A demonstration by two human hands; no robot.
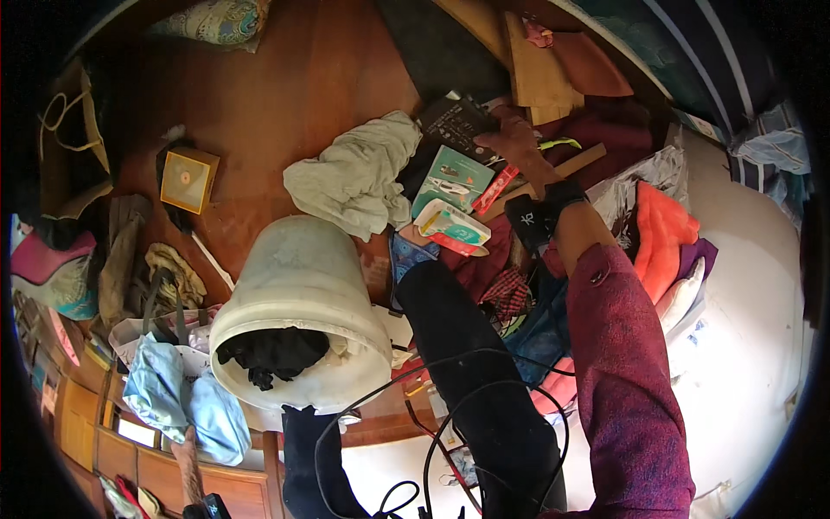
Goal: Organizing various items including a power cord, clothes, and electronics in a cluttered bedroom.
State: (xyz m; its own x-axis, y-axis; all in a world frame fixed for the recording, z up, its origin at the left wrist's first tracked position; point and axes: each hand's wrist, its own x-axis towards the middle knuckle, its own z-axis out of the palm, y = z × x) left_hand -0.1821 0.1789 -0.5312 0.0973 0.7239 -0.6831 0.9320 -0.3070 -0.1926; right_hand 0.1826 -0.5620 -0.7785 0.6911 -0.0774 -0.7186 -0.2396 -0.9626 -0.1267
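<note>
My right hand reaches forward over a heap of goods on the wooden floor. Its thumb lies over the edge of a flat black box with white printing, and the fingers are partly hidden. Beside that box are a green booklet, a small red packet and a white-and-green carton. At lower left, my left hand grips light blue cloth, which covers its fingertips. A whitish plastic bucket lies on its side between my arms, with black cloth in its mouth.
Grey-green cloth lies against the bucket. A yellow box and an open paper bag are at left. Wooden boards lie beyond my right hand. A black cable loops across my legs. Orange cloth sits at right.
</note>
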